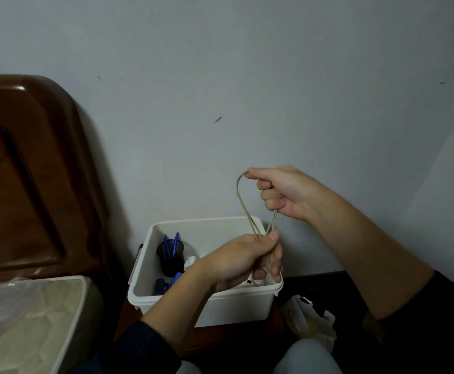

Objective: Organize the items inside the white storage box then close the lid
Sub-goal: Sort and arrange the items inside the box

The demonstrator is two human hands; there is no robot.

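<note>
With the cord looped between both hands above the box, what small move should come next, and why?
Probably lower the cord into the white storage box: the right hand and left hand already hold it gathered in loops, directly above the open box.

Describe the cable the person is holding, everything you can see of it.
The cable is thin, beige and looks like a smooth, flexible cord. It is gathered into long loops, several strands side by side. The right hand pinches the top of the loops, held high, while the left hand grips the bunched lower part. It hangs roughly upright above the open white storage box. A small dark-tipped end seems to show below the left hand; its connector type cannot be told.
</note>
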